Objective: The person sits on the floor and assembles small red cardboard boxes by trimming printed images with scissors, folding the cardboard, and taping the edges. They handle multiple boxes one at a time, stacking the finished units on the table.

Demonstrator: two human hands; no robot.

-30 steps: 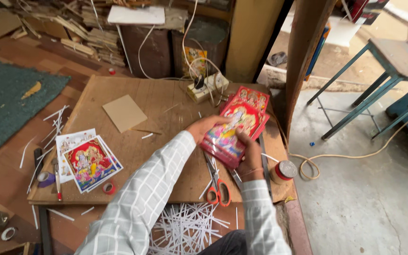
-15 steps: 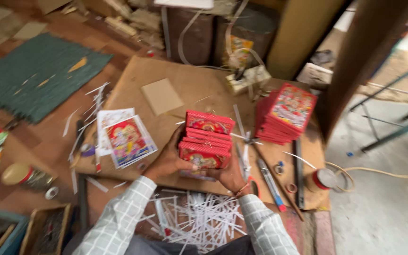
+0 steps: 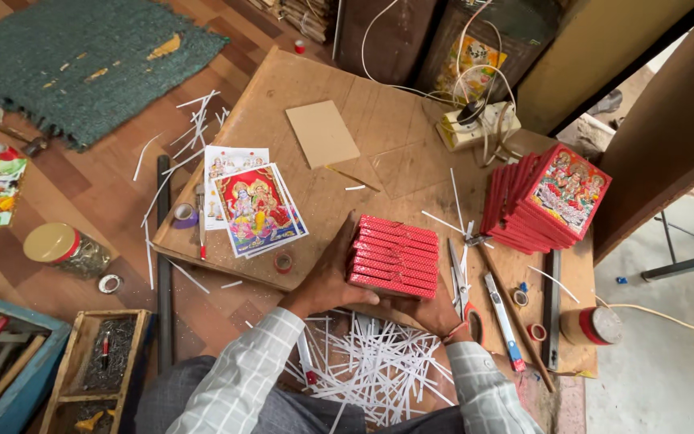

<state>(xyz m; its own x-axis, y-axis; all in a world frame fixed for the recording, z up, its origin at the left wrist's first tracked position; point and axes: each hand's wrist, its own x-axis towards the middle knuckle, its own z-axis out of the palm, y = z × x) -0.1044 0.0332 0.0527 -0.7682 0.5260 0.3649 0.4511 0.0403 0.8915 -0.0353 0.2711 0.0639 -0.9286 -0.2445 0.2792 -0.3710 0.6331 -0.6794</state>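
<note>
My left hand (image 3: 327,277) presses against the left side of a stack of red-edged picture frames (image 3: 393,255) standing on the brown board (image 3: 379,104). My right hand (image 3: 426,312) holds the same stack from the near right side, partly hidden under it. A second, taller stack of red frames with a colourful picture on top (image 3: 552,197) leans at the board's right. Loose colour prints (image 3: 252,207) lie to the left of my left hand.
Scissors (image 3: 461,293), a blue cutter (image 3: 505,321), tape rolls (image 3: 536,331) and a metal ruler (image 3: 552,305) lie right of my hands. White paper strips (image 3: 371,366) cover the floor by my knees. A power strip (image 3: 475,124), cardboard piece (image 3: 323,133), green mat (image 3: 82,56) and nail tray (image 3: 106,362) surround the board.
The view has shifted closer and left. The stack between my hands has been turned onto its edges and set down on the board, with both hands now squeezing its sides.
</note>
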